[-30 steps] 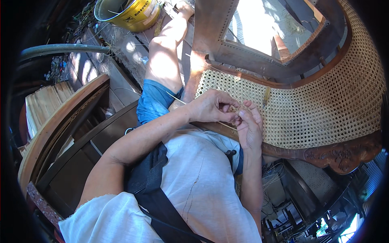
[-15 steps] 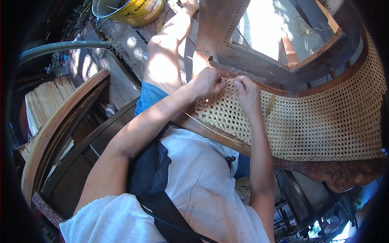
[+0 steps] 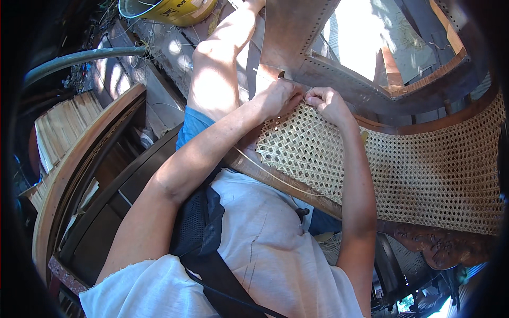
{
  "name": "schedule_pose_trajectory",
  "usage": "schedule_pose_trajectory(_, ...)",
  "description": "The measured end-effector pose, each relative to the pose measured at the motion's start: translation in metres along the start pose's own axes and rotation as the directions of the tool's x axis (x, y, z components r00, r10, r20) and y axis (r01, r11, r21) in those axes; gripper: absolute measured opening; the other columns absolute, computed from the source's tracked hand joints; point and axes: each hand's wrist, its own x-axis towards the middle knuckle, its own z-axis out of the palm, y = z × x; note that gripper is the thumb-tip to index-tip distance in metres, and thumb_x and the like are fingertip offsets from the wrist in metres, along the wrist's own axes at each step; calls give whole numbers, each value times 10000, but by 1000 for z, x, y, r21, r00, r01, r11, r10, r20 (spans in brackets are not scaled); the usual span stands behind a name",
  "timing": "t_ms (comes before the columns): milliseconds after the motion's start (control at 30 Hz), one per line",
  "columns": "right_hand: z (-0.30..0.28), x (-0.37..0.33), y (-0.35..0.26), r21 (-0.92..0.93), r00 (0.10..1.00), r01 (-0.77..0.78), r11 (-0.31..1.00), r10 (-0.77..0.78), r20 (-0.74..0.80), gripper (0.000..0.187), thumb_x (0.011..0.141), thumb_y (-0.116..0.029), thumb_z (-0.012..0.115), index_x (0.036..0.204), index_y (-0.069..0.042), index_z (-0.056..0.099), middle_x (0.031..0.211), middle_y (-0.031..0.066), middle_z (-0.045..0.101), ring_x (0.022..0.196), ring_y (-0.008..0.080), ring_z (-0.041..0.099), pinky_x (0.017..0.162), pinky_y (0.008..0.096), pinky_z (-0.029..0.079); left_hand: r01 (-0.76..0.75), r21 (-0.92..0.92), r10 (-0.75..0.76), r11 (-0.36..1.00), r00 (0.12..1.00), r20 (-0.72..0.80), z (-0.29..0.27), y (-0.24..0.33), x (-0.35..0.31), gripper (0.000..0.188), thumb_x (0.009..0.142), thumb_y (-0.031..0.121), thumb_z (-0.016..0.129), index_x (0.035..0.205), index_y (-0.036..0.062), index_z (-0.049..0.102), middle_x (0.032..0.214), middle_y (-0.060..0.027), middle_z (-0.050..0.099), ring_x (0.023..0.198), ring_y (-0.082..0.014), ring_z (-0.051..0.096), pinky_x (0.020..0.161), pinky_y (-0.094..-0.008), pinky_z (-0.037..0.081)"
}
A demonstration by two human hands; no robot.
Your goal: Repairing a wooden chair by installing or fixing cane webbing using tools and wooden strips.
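The woven cane panel (image 3: 302, 143) of a wooden chair frame lies across my lap, its open mesh stretching to the right. At the panel's upper left edge, beside the curved wooden rail, my left hand (image 3: 281, 99) is closed with its fingertips pressed together. My right hand (image 3: 330, 104) pinches close beside it, thumb against the bent fingers. A thin pale cane strand (image 3: 305, 97) shows between the two sets of fingertips; its full course is hidden. Another loose strand (image 3: 270, 170) runs along the wooden rail nearest me.
The dark seat frame (image 3: 339, 74), with a row of small holes, rises beyond my hands. A yellow bucket (image 3: 183, 15) stands at the far left. Below it a grey curved pipe (image 3: 85, 57) and a curved wooden piece (image 3: 69, 159) lie left. Carved wood (image 3: 435, 244) sits lower right.
My hands have come closer together at the panel's edge, the right one turning inward to the left one. The chair frame and panel appear shifted slightly right and down.
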Motion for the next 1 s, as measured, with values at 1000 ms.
schedule_pose_trajectory(1000, 9, -10, -27, -354, 990, 113, 928, -136, -40, 208, 862, -68, 567, 1014, -28, 703, 991, 245, 682, 963, 416, 655, 887, 451, 537, 757, 1, -620, 654, 534, 575, -13, 2, 61, 277, 662, 251, 824, 836, 47, 752, 789, -84, 707, 722, -185, 646, 645, -314, 498)
